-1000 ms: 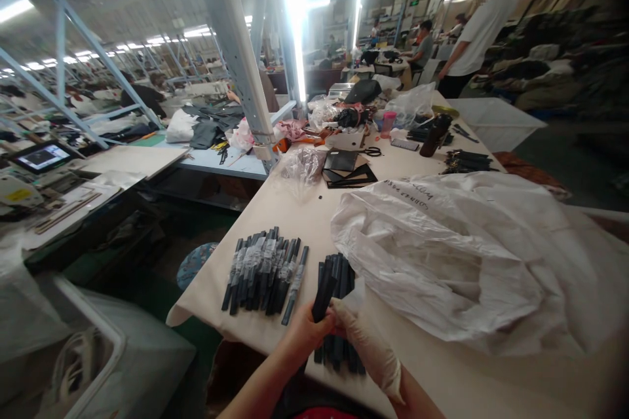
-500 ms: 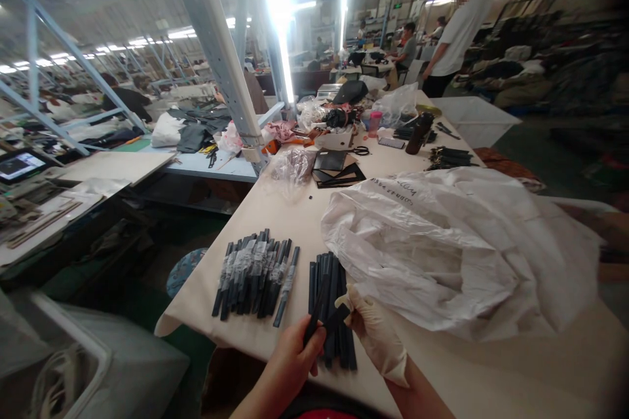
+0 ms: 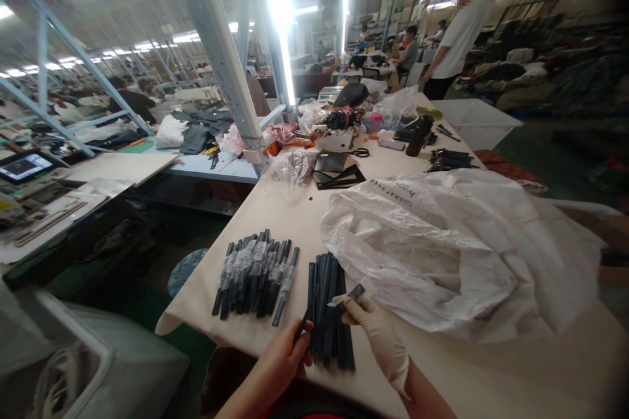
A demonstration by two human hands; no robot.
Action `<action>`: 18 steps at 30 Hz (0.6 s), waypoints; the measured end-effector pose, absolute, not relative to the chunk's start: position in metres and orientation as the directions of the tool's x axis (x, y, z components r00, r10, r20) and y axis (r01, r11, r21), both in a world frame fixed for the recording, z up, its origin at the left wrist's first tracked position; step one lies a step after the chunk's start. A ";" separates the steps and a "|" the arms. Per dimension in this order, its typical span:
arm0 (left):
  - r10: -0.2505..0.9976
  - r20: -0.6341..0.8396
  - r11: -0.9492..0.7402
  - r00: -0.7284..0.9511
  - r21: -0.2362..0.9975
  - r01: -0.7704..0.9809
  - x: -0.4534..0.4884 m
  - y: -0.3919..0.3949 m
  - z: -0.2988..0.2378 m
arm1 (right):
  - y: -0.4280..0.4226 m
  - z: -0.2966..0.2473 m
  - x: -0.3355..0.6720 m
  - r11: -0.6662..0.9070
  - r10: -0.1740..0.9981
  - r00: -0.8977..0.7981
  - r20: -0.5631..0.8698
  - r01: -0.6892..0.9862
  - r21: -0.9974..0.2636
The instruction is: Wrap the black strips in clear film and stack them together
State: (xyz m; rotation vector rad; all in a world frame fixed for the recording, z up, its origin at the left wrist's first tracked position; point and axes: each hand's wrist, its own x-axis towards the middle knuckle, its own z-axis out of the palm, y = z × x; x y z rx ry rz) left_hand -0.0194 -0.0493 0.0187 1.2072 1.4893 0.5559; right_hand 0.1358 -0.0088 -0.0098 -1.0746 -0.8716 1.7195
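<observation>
My bare left hand [image 3: 287, 350] is closed on a thin dark strip that points upward from its fingers, at the table's front edge. My right hand [image 3: 378, 330], in a pale glove, pinches a dark flat strip [image 3: 354, 292] with a bit of translucent wrapping on it. This strip slants down toward my left fingers; whether they also grip it, I cannot tell. Beneath both hands lies a pile of loose dark strips [image 3: 325, 275]. To the left is a heap of dark strips [image 3: 250, 275] with clear wrapping around their middles, and a single wrapped strip [image 3: 285, 288] beside it.
A large crumpled white plastic bag [image 3: 442, 249] covers the table's right side. Farther back are scissors [image 3: 361, 152], black flat pieces [image 3: 339, 173], a dark bottle [image 3: 419, 135] and a pink cup [image 3: 375, 124]. A metal post [image 3: 216, 46] rises at the left. A person [image 3: 459, 39] stands beyond.
My left hand has shifted slightly left and down. My gloved right hand has turned, and the strip's end in it now points up and right, with translucent wrapping showing.
</observation>
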 end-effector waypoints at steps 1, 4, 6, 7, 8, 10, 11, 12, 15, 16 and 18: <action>0.900 -0.427 0.372 0.088 0.857 0.356 -0.021 -0.050 0.017 | -0.010 -0.010 0.135 -0.336 0.937 -0.205 -0.281 -0.325 -0.884; 0.957 -0.291 0.277 -0.002 0.910 0.309 -0.024 -0.049 0.016 | -0.017 -0.007 0.124 -0.389 0.901 -0.340 -0.270 -0.358 -0.849; 0.970 -0.243 0.234 -0.013 0.916 0.327 -0.026 -0.048 0.018 | -0.020 -0.003 0.119 -0.403 0.882 -0.405 -0.239 -0.387 -0.830; 0.968 -0.250 0.234 0.001 0.908 0.348 -0.027 -0.047 0.018 | -0.019 0.001 0.118 -0.399 0.889 -0.397 -0.228 -0.427 -0.812; 0.964 -0.267 0.242 0.017 0.898 0.368 -0.027 -0.047 0.019 | -0.017 0.004 0.117 -0.387 0.904 -0.365 -0.222 -0.479 -0.788; 0.958 -0.286 0.258 0.016 0.885 0.388 -0.024 -0.046 0.019 | -0.012 0.009 0.116 -0.354 0.933 -0.276 -0.231 -0.590 -0.726; 0.960 -0.280 0.258 0.001 0.886 0.384 -0.023 -0.045 0.018 | -0.009 0.011 0.114 -0.350 0.936 -0.251 -0.245 -0.633 -0.690; 0.965 -0.263 0.249 -0.015 0.893 0.375 -0.021 -0.044 0.017 | -0.008 0.011 0.111 -0.357 0.934 -0.254 -0.250 -0.655 -0.666; 0.974 -0.227 0.213 -0.004 0.910 0.356 -0.020 -0.040 0.013 | -0.007 0.007 0.103 -0.429 0.897 -0.377 -0.230 -0.619 -0.658; 0.972 -0.233 0.214 0.009 0.910 0.355 -0.022 -0.039 0.010 | -0.007 0.006 0.102 -0.441 0.889 -0.399 -0.225 -0.610 -0.659; 0.965 -0.261 0.241 0.007 0.903 0.357 -0.025 -0.039 0.005 | -0.005 0.004 0.101 -0.414 0.908 -0.346 -0.236 -0.654 -0.633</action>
